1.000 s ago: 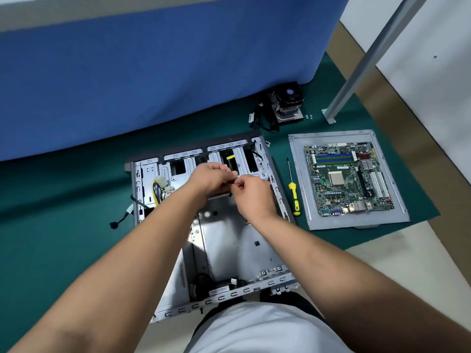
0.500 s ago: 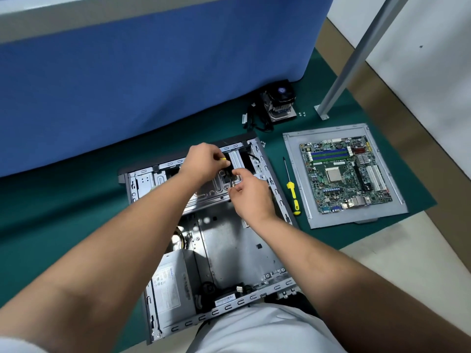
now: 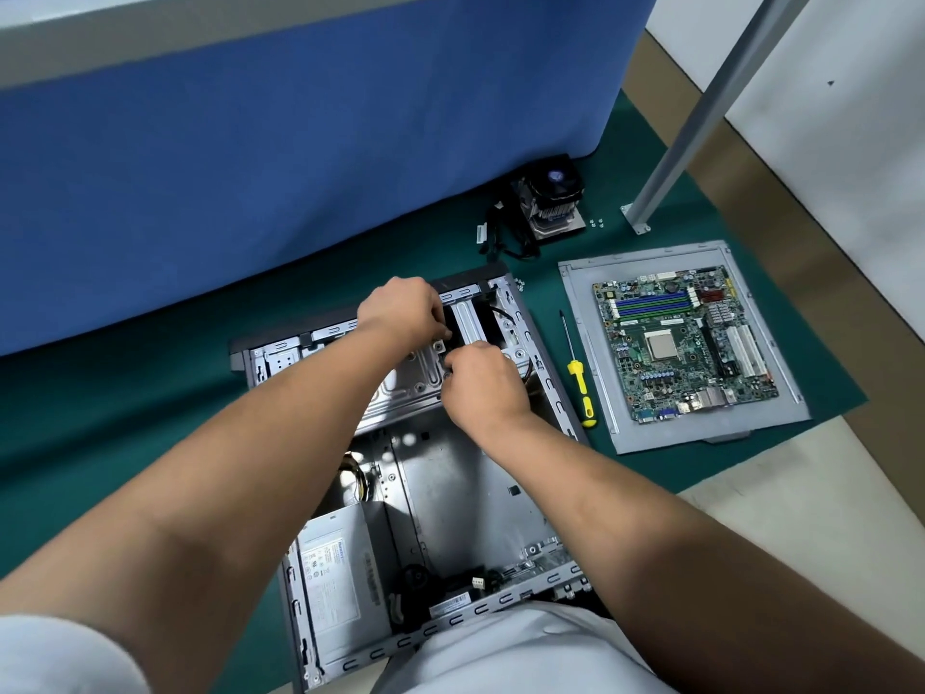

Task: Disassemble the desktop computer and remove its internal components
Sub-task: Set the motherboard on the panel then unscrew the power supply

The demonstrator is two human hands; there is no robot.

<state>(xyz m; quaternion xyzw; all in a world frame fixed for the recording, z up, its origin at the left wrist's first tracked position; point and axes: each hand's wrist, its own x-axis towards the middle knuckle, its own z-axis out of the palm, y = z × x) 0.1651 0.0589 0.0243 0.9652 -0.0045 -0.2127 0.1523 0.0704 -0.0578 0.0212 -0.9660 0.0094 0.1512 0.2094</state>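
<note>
The open metal computer case (image 3: 450,483) lies on its side on a green mat. Its power supply (image 3: 335,583) sits at the near left corner. Both hands are at the drive cage (image 3: 470,323) at the far end. My left hand (image 3: 400,313) has curled fingers that grip a black connector (image 3: 449,343). My right hand (image 3: 483,383) pinches the same black part from the near side. What the connector leads to is hidden by the hands.
The removed motherboard (image 3: 685,343) rests on a grey side panel (image 3: 585,353) to the right. A yellow-handled screwdriver (image 3: 580,388) lies between panel and case. A CPU cooler (image 3: 553,202) and small screws (image 3: 595,222) sit by the blue partition (image 3: 300,142). A metal post (image 3: 701,107) stands at the far right.
Both hands have shifted a little toward the far edge of the case, staying together at the drive cage. The view tilted, bringing the power supply into sight.
</note>
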